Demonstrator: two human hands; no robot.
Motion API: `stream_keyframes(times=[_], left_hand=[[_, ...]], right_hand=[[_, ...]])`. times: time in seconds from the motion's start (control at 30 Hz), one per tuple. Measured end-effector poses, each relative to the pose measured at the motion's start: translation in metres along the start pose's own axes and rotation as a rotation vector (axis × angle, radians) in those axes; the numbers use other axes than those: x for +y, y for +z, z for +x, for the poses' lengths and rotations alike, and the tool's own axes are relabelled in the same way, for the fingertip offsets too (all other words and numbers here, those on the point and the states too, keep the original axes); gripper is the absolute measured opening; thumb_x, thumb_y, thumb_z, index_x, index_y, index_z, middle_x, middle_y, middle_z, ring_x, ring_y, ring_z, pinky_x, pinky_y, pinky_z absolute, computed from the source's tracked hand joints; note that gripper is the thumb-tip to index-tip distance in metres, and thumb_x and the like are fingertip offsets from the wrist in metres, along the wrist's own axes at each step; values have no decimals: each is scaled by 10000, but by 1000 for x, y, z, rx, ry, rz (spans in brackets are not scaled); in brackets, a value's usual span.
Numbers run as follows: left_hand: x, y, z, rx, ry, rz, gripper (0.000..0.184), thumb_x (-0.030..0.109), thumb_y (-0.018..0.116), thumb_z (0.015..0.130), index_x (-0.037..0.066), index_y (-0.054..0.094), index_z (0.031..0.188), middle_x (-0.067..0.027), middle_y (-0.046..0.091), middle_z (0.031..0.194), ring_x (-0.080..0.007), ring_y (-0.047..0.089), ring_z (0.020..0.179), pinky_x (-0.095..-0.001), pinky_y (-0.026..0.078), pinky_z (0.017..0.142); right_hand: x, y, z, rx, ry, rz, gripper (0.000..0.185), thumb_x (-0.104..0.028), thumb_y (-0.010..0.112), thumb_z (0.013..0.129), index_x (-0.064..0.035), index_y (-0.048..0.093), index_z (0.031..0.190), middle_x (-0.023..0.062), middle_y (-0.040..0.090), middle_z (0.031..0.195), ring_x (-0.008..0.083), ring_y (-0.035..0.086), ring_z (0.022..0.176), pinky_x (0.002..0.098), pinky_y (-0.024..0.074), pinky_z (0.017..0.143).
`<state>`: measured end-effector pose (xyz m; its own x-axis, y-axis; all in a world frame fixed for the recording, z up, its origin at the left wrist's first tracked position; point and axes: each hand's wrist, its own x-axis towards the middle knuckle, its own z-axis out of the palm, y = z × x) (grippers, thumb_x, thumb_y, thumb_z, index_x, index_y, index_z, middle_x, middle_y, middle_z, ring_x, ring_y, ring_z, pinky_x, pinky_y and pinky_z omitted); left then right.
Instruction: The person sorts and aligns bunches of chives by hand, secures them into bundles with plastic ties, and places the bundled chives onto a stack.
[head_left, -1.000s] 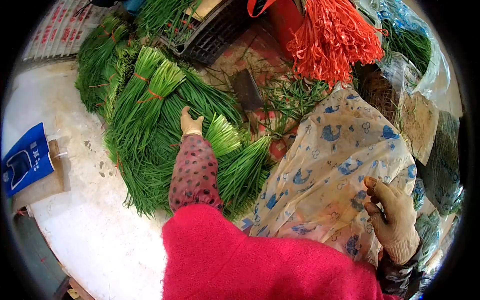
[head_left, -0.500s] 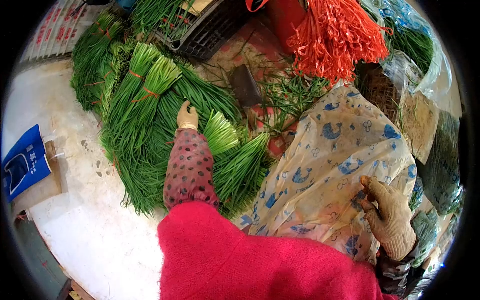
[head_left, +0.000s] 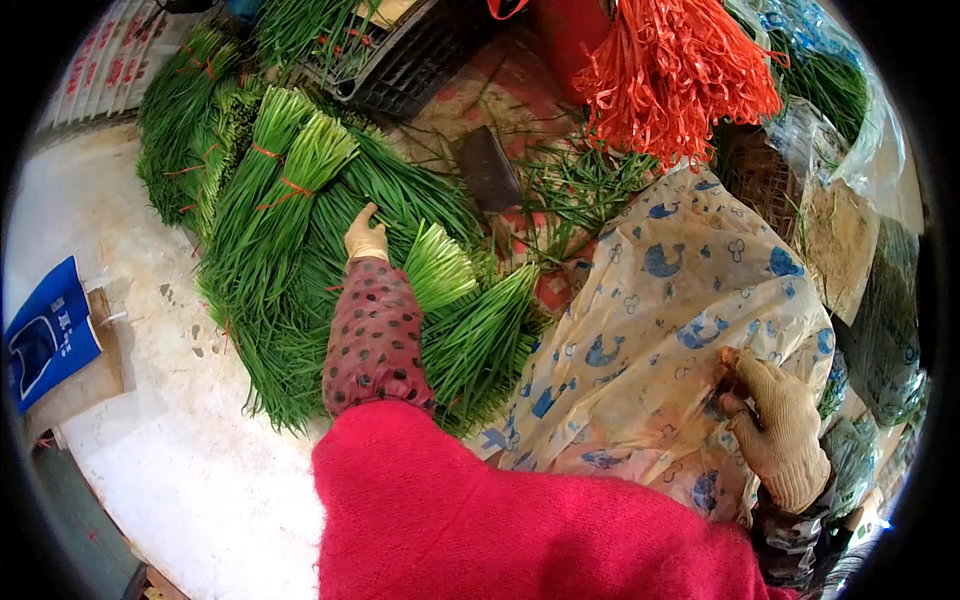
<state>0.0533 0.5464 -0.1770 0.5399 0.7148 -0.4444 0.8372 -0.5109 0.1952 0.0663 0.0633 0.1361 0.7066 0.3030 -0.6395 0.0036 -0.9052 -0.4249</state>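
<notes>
My left hand (head_left: 366, 236), in a pale glove, is over a large pile of green chives (head_left: 270, 300). One fingertip points up, apart from the rest; nothing shows in its grasp. Just beyond it lie chive bunches (head_left: 312, 160) with pale cut ends, bound with orange ties. To its right is a loose chive bundle (head_left: 440, 265). My right hand (head_left: 782, 430), in a knitted beige glove with stained fingertips, is over the whale-print plastic sheet (head_left: 640, 350). Its thumb and fingers are curved apart, with nothing between them.
Orange tie strips (head_left: 680, 80) hang at the upper right beside a red container (head_left: 565, 45). A black crate (head_left: 420, 65) stands at the back. A dark blade-like piece (head_left: 488, 168) lies among loose trimmings. A blue bag (head_left: 52, 335) lies at the left.
My left hand has shifted slightly left, and its visible finger has straightened from a curl. My right hand has hardly moved.
</notes>
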Motion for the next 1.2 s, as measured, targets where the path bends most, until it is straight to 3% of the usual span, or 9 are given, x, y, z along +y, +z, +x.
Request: stream_keyframes(times=[0.33,0.43,0.67,0.73,0.83,0.9,1.0,1.07,1.2], left_hand=[[8,-2,0,41,-37,73,383,213,695,837,222,634,1214,-84,655,1161,-240,658,937,-345,505,861],[-11,6,11,83,129,71,283,239,595,911,218,651,1188,-94,671,1102,-252,653,833,-356,522,784],[3,-13,-2,33,12,5,255,248,583,908,225,672,1146,-92,673,1092,-276,647,887,-386,509,799],[-2,-21,5,170,288,156,248,255,575,913,217,676,1136,-103,669,1058,-289,634,891,-404,508,792],[9,-43,7,287,328,243,230,258,579,910,202,689,1104,-110,653,1030,-304,622,923,-406,502,826],[8,-51,17,369,399,120,164,220,609,894,162,713,1006,-101,637,975,-291,622,926,-412,500,825],[-2,-49,46,232,287,-276,148,163,614,900,80,670,1009,-98,615,1055,-263,617,962,-409,517,820],[17,-56,35,54,-115,-945,188,137,573,928,4,589,1059,-137,584,1153,-256,625,983,-424,527,869],[6,-38,47,26,16,-1137,262,126,526,953,1,430,1163,-218,505,1236,-343,564,1086,-468,492,935]], right_hand=[[-1,2,3,7,-7,-12,410,-64,624,777,-32,577,1183,187,642,908,363,631,820,394,487,695],[-1,3,2,21,1,-21,406,-88,636,772,-46,583,1173,170,647,884,358,630,812,404,483,694],[1,3,3,0,21,5,396,-110,633,787,-47,578,1175,167,649,918,356,633,836,402,489,702],[1,3,3,10,18,3,392,-114,632,789,-49,579,1173,166,648,916,358,630,831,404,488,700],[1,3,4,10,19,-11,386,-119,633,790,-54,582,1167,162,645,908,363,626,819,409,485,694],[2,4,5,3,23,-22,384,-120,634,789,-56,584,1165,159,643,903,365,623,812,412,484,691],[5,5,7,22,-37,-51,394,-34,621,783,-44,582,1176,170,644,903,333,646,782,370,493,660],[4,4,8,-9,-33,-93,395,-35,624,776,-42,584,1169,172,646,911,335,644,816,375,492,692],[10,9,8,41,-23,-44,383,-143,618,780,-64,579,1153,168,643,891,367,620,828,428,481,696]])
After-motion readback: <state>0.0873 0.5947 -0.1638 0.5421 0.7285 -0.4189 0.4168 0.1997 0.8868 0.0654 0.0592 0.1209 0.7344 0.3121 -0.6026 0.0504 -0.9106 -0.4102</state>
